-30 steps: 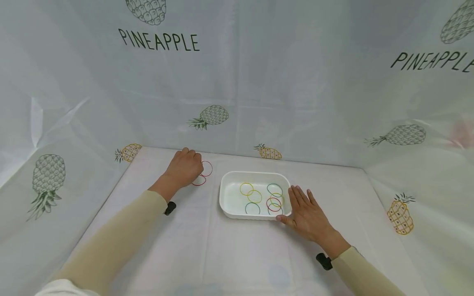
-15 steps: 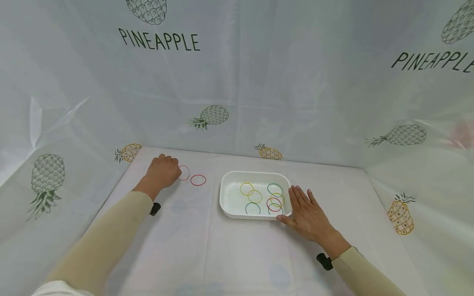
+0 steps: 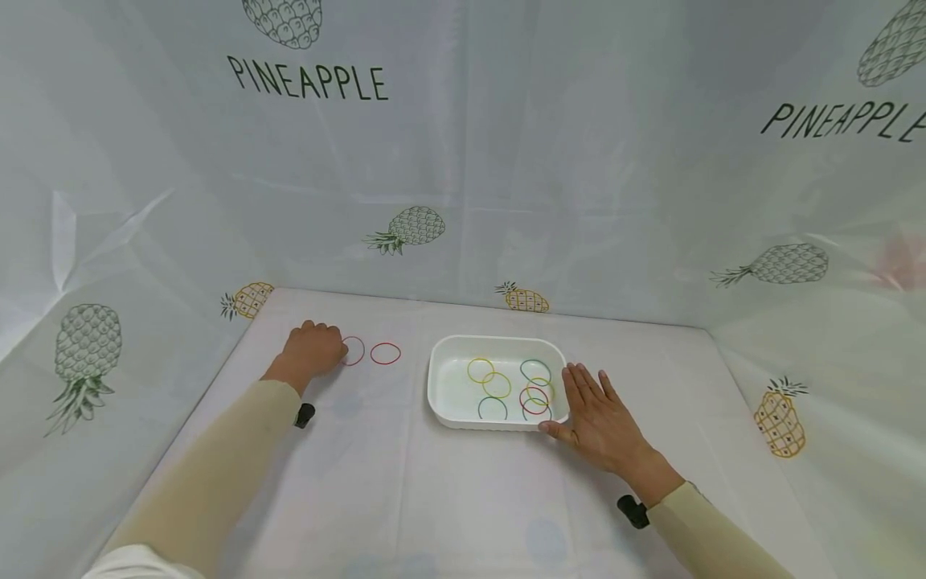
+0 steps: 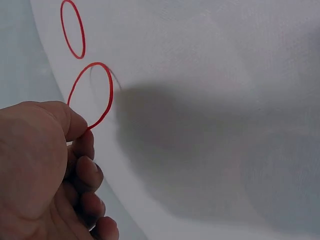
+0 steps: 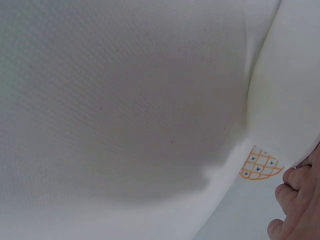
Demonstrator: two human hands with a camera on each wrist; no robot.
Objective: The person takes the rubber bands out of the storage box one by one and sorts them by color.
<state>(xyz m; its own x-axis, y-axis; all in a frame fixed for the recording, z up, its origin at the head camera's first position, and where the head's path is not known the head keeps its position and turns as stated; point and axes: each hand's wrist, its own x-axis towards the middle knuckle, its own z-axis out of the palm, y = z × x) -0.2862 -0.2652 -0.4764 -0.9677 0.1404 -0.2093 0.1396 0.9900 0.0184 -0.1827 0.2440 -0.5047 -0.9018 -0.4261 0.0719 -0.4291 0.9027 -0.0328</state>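
My left hand [image 3: 313, 351] pinches a red rubber band [image 4: 111, 92] between thumb and index finger, at the left of the table. In the left wrist view, the band hangs out from the fingertips as a round loop with a faint shadow beyond it. A second red rubber band [image 3: 400, 352] lies flat just to the right. Against the right end of a white tray [image 3: 463, 422] rests my right hand [image 3: 604, 422], its fingers straight and thumb at the front corner. Inside the tray lie several rubber bands: yellow [image 3: 493, 373], green [image 3: 480, 408] and one red, some overlapping.
A pale cloth covers the table [image 3: 448, 498]. Behind and at both sides rises a white curtain [image 3: 579, 177] with pineapple prints. Each wrist wears a small black device, such as the left one [image 3: 305, 415].
My left hand has carried a red rubber band leftward from beside the other red one, then slightly toward me. The right hand and the tray have stayed in place.
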